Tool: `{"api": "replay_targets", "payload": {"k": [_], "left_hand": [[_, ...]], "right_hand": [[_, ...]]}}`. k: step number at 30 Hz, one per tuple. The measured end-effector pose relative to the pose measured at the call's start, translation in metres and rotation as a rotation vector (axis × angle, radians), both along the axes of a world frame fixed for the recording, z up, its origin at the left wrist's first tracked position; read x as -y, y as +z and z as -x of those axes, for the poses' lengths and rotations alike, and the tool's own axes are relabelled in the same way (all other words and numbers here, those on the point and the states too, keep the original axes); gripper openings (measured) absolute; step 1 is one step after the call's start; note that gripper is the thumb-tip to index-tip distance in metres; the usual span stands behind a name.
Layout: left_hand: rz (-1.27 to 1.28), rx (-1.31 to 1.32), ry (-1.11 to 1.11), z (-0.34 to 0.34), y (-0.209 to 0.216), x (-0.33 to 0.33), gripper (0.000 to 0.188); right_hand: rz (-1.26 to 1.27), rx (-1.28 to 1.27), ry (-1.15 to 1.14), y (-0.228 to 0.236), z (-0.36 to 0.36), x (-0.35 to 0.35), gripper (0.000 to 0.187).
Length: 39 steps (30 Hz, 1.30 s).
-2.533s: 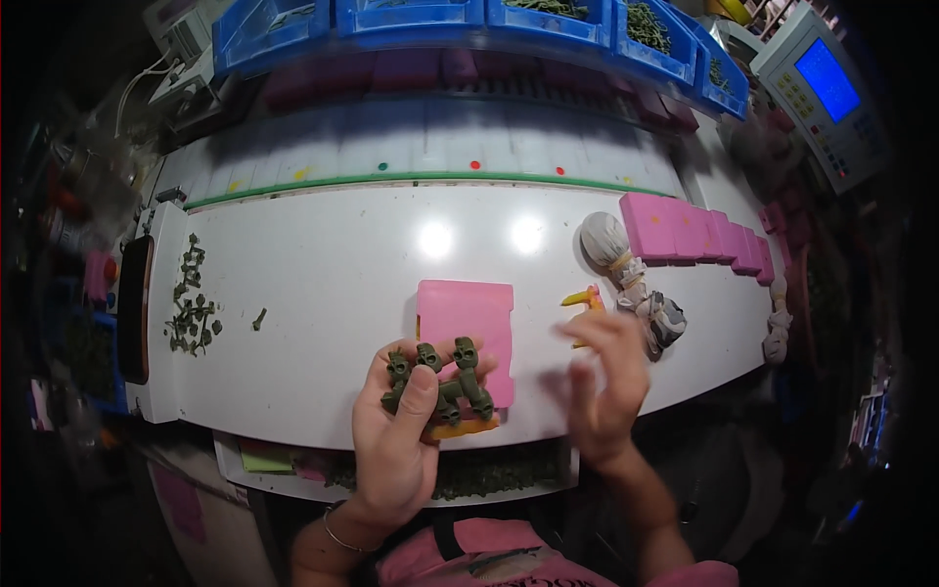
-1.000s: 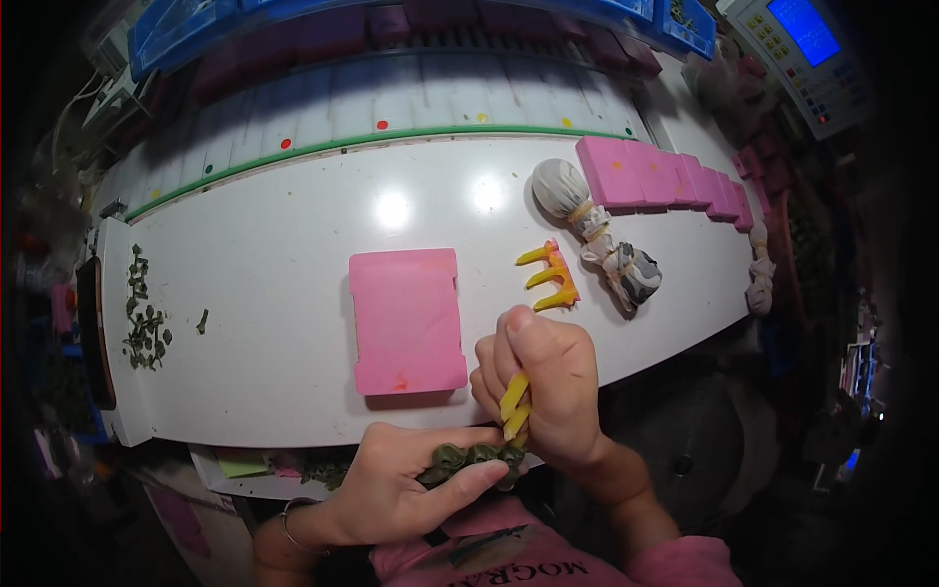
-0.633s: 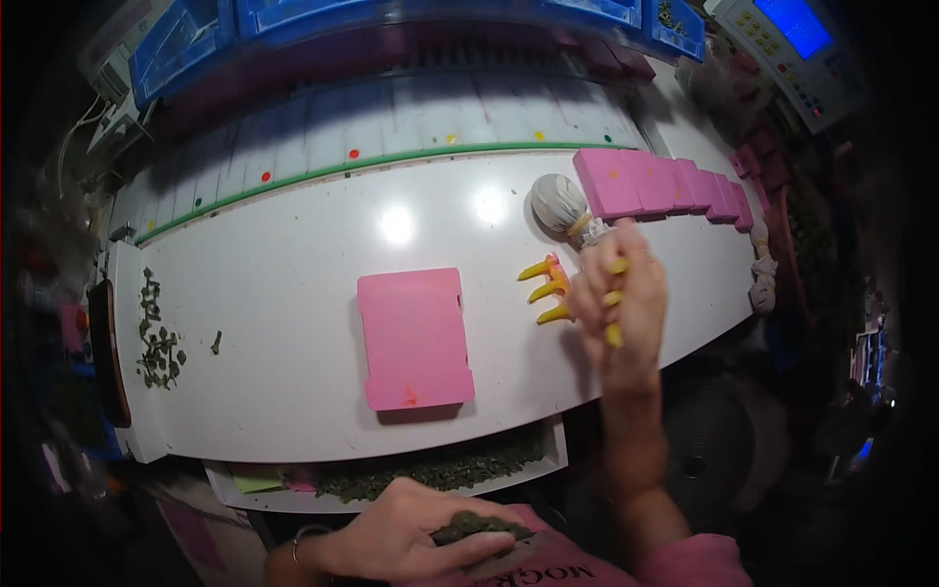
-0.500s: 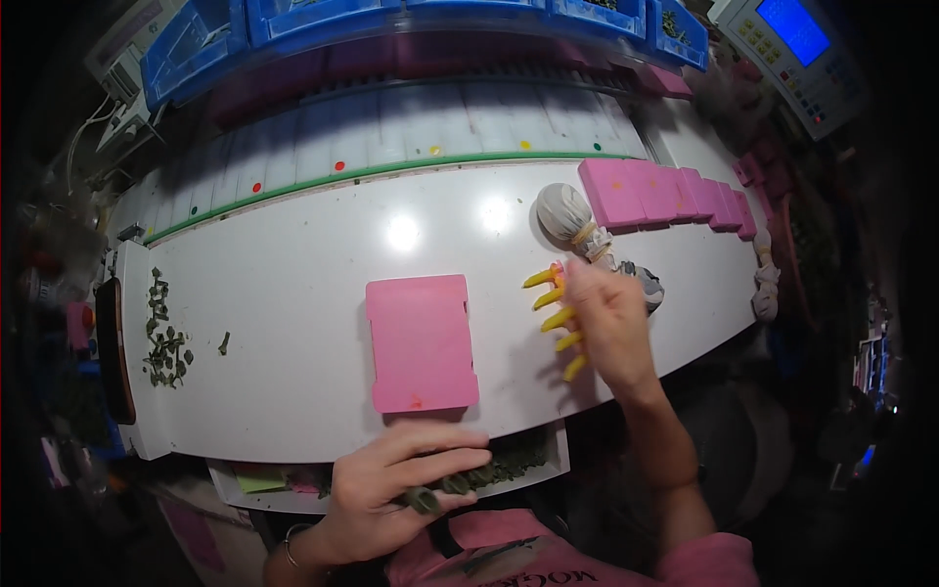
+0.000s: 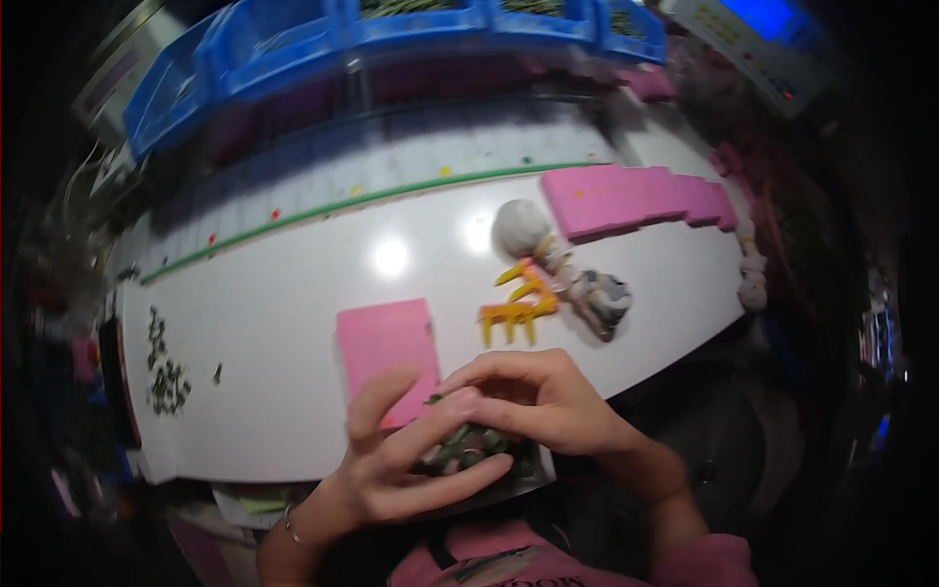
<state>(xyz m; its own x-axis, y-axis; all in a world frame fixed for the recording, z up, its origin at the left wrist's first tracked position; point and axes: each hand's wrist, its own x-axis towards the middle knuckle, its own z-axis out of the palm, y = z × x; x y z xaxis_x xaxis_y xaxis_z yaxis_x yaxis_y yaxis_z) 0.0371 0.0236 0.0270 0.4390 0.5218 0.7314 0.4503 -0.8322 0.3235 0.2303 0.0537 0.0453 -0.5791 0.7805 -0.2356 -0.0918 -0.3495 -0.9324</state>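
Pieces [image 5: 486, 442], green, blurred, clasped in left hand [image 5: 411, 465]; right hand [image 5: 558, 403], grip unclear; two yellow-pronged forms [image 5: 514, 311] beyond.

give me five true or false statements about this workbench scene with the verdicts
1. The left hand is at a dark green piece. True.
2. The right hand rests on the row of pink blocks. False: it is beside the left hand, near the bench's front edge.
3. Yellow-orange pronged pieces lie on top of the single pink block. False: they lie on the white tabletop, to its right.
4. Loose green bits are scattered at the tabletop's left end. True.
5. The blue bins stand at the bench's near edge. False: they line its far side.
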Motion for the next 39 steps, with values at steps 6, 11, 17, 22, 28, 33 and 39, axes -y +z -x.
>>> {"api": "replay_targets", "payload": {"k": [6,11,17,22,28,33,39], "left_hand": [[0.137,-0.194,0.204,0.029,0.005,-0.001,0.068],[0.649,-0.412,0.148,0.032,0.017,-0.013,0.092],[0.695,-0.444,0.168,0.037,0.011,-0.018,0.090],[0.456,-0.316,0.062,0.052,0.012,-0.026,0.053],[0.569,0.078,0.554,0.073,-0.002,0.001,0.029],[0.747,0.219,0.443,0.025,0.009,-0.013,0.025],[0.902,0.477,0.293,0.024,0.019,0.007,0.063]], "right_hand": [[-0.093,0.014,-0.495,0.010,-0.063,-0.019,0.023],[-0.442,0.200,-1.376,-0.004,-0.233,-0.035,0.022],[-0.639,0.394,-1.950,0.032,-0.395,-0.037,0.028],[-0.634,0.552,-1.958,0.039,-0.439,-0.046,0.030],[-1.338,1.311,-1.626,0.021,-0.328,-0.067,0.030],[-0.894,0.648,-0.403,0.033,-0.108,-0.033,0.025],[-0.980,0.444,0.148,0.030,0.023,-0.043,0.029]]}}
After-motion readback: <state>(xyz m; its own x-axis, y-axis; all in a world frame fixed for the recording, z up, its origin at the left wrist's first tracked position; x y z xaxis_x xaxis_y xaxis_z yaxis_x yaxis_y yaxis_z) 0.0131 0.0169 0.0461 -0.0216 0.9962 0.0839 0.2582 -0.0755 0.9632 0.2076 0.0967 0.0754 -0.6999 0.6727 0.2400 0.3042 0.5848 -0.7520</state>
